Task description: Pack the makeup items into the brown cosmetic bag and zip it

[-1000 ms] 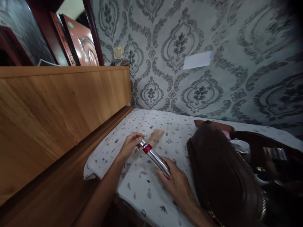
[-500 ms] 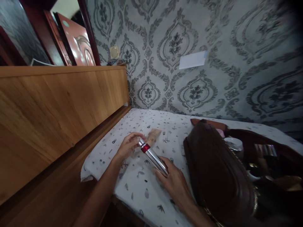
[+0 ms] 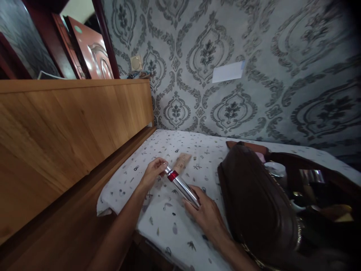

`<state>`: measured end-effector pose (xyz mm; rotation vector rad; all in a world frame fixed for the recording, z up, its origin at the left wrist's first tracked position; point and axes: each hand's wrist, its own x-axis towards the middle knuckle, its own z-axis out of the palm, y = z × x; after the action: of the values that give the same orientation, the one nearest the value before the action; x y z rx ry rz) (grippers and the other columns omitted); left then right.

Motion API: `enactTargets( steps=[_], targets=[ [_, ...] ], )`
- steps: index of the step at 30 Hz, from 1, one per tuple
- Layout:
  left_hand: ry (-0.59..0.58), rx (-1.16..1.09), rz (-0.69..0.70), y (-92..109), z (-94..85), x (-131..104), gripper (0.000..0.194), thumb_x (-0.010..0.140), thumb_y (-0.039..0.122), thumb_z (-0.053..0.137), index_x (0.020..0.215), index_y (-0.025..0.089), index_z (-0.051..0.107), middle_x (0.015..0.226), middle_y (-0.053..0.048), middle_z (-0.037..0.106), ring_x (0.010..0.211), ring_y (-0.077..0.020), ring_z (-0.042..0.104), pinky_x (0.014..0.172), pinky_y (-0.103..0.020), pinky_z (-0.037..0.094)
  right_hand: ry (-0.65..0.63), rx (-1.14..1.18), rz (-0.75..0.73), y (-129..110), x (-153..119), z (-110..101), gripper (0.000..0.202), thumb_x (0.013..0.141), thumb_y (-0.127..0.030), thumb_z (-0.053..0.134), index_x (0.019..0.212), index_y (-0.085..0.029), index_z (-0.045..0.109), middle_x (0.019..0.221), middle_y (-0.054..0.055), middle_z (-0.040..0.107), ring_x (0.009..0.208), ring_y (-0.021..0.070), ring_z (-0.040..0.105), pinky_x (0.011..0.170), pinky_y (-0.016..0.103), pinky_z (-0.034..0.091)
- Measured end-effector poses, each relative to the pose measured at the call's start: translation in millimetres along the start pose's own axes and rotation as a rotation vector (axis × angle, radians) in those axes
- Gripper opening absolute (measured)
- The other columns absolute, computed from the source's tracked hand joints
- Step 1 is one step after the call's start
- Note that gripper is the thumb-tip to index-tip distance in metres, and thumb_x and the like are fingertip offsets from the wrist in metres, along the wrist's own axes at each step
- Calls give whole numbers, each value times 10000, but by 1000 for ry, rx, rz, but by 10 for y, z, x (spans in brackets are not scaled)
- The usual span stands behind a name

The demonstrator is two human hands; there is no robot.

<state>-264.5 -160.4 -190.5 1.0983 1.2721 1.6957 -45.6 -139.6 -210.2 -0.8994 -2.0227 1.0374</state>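
Note:
A slim silver tube with a red band point(image 3: 183, 188) is held aslant above the patterned sheet. It looks like a perfume or spray bottle, but its exact kind is unclear. Around its lower end my right hand point(image 3: 207, 212) is closed, with the thumb along one side. At the upper end, the fingers of my left hand point(image 3: 155, 171) pinch the narrow silver tip, partly covering it. Just behind the tube a flat tan packet point(image 3: 182, 161) lies on the sheet. To the right of my right hand stands an open dark brown leather bag point(image 3: 251, 195).
Inside the bag are a white-lidded jar point(image 3: 276, 169) and other items too dark to make out. A wooden board point(image 3: 84, 116) rises along the left of the white printed sheet point(image 3: 169, 139). Behind is a patterned wall point(image 3: 183, 75) with a white paper strip point(image 3: 228, 72).
My left fingers have shifted slightly on the tube's tip, with the index finger less stretched over it. My right hand keeps its hold, and the view has moved a little.

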Motion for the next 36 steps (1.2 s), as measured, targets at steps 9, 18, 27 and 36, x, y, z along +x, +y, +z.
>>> enactTargets(
  steps=[9,18,27,36],
  targets=[
    [-48,-32,33,43,-3,-8,396,750,479,735,993,170,688,818,-15,594,741,-136,561,646,-242,434,-2,-10,24,10,9,7,325,760,-374,538,1019,-210,644,798,24,711,709,217,661,661,291,500],
    [-144,-154,35,58,-27,-18,482,754,402,750,1173,187,646,1088,-107,684,949,-216,614,803,-326,483,-14,-30,52,25,20,23,347,752,-393,523,1014,-202,644,765,27,693,651,216,630,629,304,483],
    [-112,-41,22,29,-39,-9,391,737,377,747,1074,183,704,913,-35,631,803,-146,579,717,-254,447,-28,9,88,-10,21,10,368,732,-430,529,996,-199,641,727,19,675,644,223,630,612,308,481],
    [-49,89,-39,4,-11,0,395,746,520,731,876,148,699,694,10,557,606,-100,488,539,-221,337,-11,-50,7,15,11,16,340,743,-388,531,1002,-203,651,816,39,712,714,233,663,665,313,494]
  ],
)
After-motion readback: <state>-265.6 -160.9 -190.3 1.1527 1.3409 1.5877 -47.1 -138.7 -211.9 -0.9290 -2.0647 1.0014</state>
